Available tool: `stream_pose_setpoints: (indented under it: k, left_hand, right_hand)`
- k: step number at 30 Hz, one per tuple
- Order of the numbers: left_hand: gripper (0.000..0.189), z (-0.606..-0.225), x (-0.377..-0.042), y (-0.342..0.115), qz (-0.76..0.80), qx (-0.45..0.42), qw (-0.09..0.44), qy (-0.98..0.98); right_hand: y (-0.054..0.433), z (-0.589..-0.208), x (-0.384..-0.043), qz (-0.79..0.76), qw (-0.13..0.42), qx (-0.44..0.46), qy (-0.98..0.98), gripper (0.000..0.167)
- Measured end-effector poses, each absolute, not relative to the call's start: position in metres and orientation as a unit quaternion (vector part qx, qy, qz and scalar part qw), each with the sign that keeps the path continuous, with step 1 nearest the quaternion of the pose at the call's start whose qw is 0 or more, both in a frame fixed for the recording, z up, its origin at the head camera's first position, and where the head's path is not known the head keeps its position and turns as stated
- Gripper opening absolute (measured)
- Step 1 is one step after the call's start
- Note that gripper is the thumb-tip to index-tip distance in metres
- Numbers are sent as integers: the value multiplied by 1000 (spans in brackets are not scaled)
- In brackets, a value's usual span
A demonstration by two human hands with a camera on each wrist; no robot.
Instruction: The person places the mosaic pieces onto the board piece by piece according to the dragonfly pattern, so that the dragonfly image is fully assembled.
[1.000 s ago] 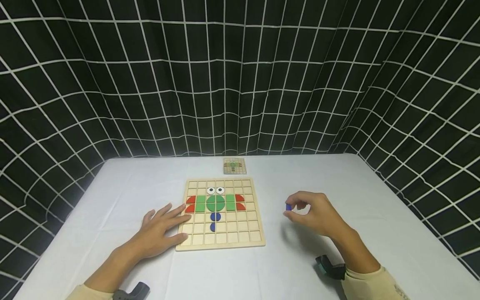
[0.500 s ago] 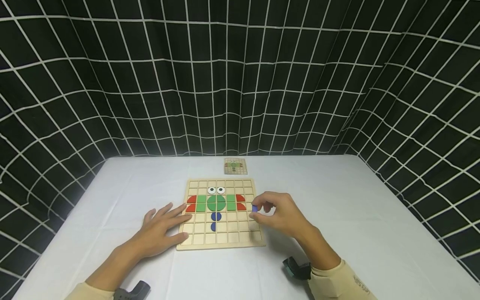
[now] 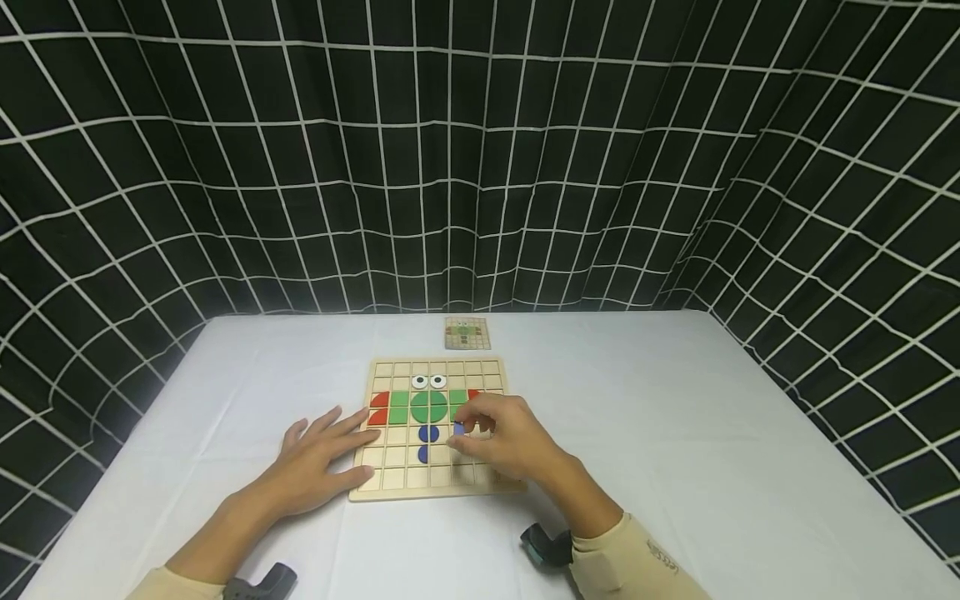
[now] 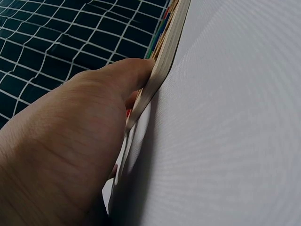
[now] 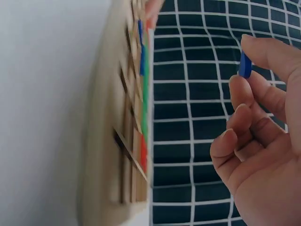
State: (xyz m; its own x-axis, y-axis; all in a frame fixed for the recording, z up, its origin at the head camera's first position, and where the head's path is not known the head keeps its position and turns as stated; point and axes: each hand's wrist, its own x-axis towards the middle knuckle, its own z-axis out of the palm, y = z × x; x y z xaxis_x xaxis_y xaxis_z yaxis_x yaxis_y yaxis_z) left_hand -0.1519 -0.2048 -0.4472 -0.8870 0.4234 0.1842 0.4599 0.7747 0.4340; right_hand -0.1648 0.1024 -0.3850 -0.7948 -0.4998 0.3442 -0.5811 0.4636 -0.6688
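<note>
A square wooden grid board (image 3: 375, 481) lies on the table in the head view. On it are two eye pieces (image 3: 429, 382), a green circle (image 3: 429, 407), green squares, red rounded pieces (image 3: 379, 408) and, lower down, a blue disc (image 3: 429, 433) above a blue half-disc (image 3: 423, 454). My left hand (image 3: 318, 467) rests along the board's left edge, fingers spread. Over the right half of the board, my right hand (image 3: 510, 437) pinches a small blue piece (image 5: 245, 65) between thumb and forefinger. This hand hides some green and red pieces.
Behind the board lies a small picture card (image 3: 467, 333) with a similar pattern. White cloth covers the table (image 3: 637, 375). A dark curtain (image 3: 465, 167) with white grid lines surrounds the far side and flanks. Each wrist wears a dark device (image 3: 546, 546).
From the table's right side, my right hand has moved left over the board, carrying the blue piece near the blue disc. The left hand stays in place.
</note>
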Motion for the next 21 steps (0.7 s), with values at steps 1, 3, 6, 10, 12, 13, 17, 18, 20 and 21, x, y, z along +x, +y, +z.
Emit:
stream_pose_setpoints:
  k: [1,3,6,10,12,13,17,18,20,21]
  left_hand:
    - [52,-447,-152,-205,-241,-236,38,-941]
    - [51,-448,-152,-205,-241,-237,40,-940]
    - [51,-448,-152,-204,-242,-239,42,-940]
    - [52,-450,-153,-203,-242,-241,39,-939]
    - [52,-450,-153,-203,-242,-241,38,-939]
    - [52,-450,-153,-203,-241,-241,38,-939]
    - [51,-449,-152,-203,-241,-241,41,-939]
    - [51,-449,-152,-204,-241,-241,43,-939]
    - [51,-449,-152,-204,-241,-241,46,-939]
    - [51,-449,-152,-204,-241,-241,48,-939]
  right_hand:
    - [99,-386,-165,406,44,311,-858,16]
    - [93,-390,-165,398,31,298,-867,16]
    - [87,-395,-166,392,9,285,-875,19]
    - [83,-403,-168,396,-11,278,-875,19]
    - [82,-407,-169,392,-15,278,-877,18]
    - [81,-409,-169,389,-17,279,-878,17]
    - [77,-416,-171,367,-20,278,-888,16]
    - [75,-418,-171,361,-19,279,-890,16]
    - [74,-419,-171,353,-19,278,-893,17]
    - [73,-420,-172,350,-18,277,-895,17]
